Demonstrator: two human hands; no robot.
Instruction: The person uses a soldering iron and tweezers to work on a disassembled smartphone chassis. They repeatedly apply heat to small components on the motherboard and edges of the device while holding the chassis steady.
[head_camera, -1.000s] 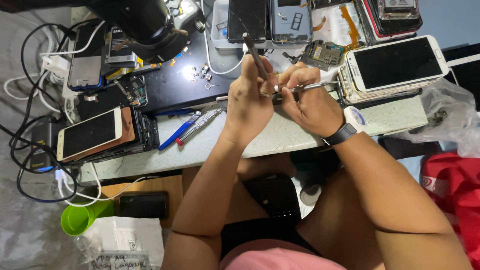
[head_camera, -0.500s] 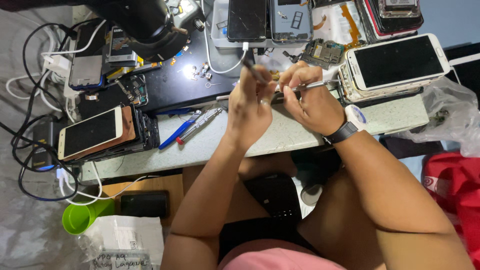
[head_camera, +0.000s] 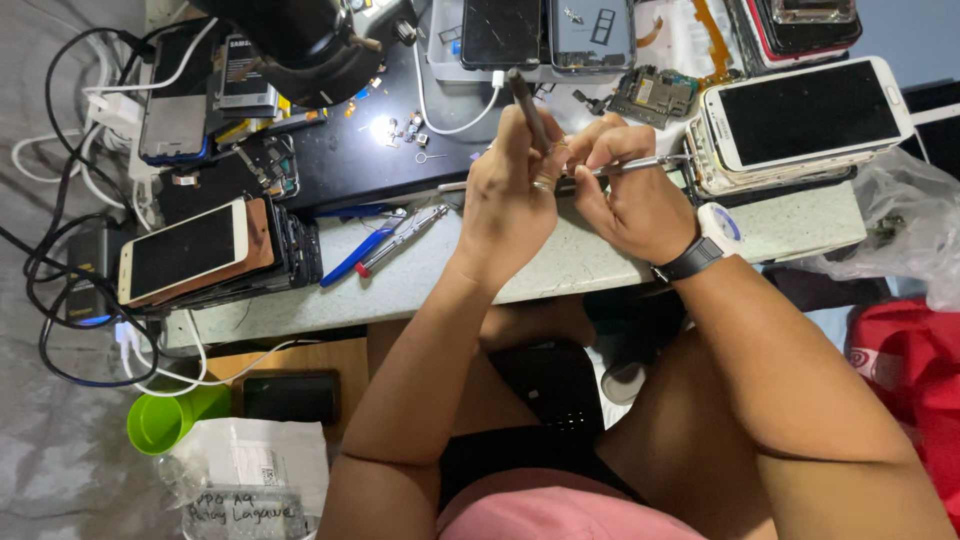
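Observation:
My left hand (head_camera: 512, 190) grips a dark pen-shaped tool (head_camera: 527, 103) that sticks up and away from me; a ring shows on one finger. My right hand (head_camera: 625, 190) pinches metal tweezers (head_camera: 640, 165) pointing right, with a black watch on its wrist. Both hands meet over the pale table edge (head_camera: 420, 285), close together and touching. Whatever small part lies between them is hidden by the fingers.
A stack of phones (head_camera: 195, 255) lies at the left among tangled cables (head_camera: 60, 290). More phones (head_camera: 810, 115), a circuit board (head_camera: 650, 95) and a tray (head_camera: 545, 40) sit further back. A microscope head (head_camera: 300, 45) hangs over a black mat. A green cup (head_camera: 165, 420) stands below.
The dark tool in my left hand has tilted slightly. Both hands stay together at the same spot above the table edge.

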